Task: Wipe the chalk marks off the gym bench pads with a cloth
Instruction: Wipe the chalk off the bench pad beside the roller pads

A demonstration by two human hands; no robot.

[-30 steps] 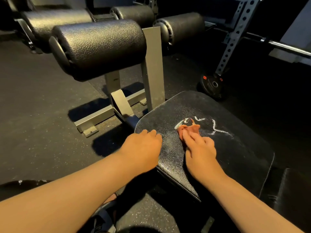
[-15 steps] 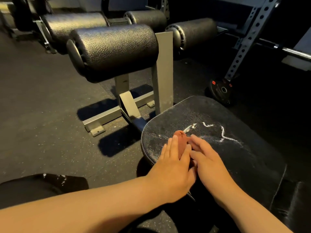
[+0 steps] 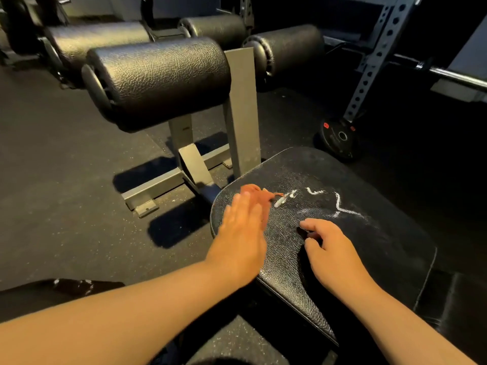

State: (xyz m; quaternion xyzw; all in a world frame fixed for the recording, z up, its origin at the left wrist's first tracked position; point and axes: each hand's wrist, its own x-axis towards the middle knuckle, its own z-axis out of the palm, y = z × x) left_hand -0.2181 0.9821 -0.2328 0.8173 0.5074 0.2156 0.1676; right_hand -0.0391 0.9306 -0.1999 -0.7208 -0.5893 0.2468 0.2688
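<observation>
While the cloth [image 3: 254,192] is pressed near the far-left edge of the bench pad [image 3: 369,246] by the left hand [image 3: 241,233], fingers straight and together, barely anything looks wiped tbh: the chalk marks [image 3: 337,204] mid-pad are left. The right hand [image 3: 332,248] is rested nearby, loosely curled, empty.

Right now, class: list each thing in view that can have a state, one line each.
left hand: flat, fingers straight, pressing the cloth.
cloth: bunched on the bench pad, partly under the left hand.
right hand: loosely curled, holding nothing, tips on the pad.
chalk marks: white lines, not yet wiped.
weight plate: on the floor by the rack.
</observation>
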